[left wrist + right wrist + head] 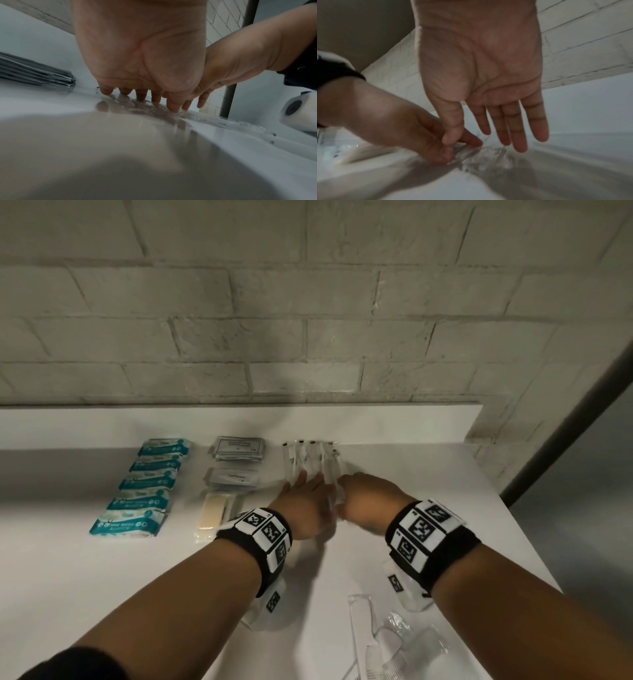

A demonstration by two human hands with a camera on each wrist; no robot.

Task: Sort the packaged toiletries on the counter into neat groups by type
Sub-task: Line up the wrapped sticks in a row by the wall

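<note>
Squaring clear-wrapped packets [310,463] at the surface's [428,508] back edge | left hand [303,508] fingers straight, pressing wrap; right hand [368,501] fingers spread, touching | likely light, crinkly, slippery: nudge edges, pinch wrapper ends.

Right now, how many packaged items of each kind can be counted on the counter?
Teal wet-wipe packs: 5
Grey sachet stacks: 2 stacks; sachets per stack cannot be told
Beige bar in clear wrap: 1
Clear-wrapped slim items under both hands: about 5, partly hidden
Clear-wrapped combs at the near edge: at least 1, blurred
Total: about 14 items or stacks
</note>
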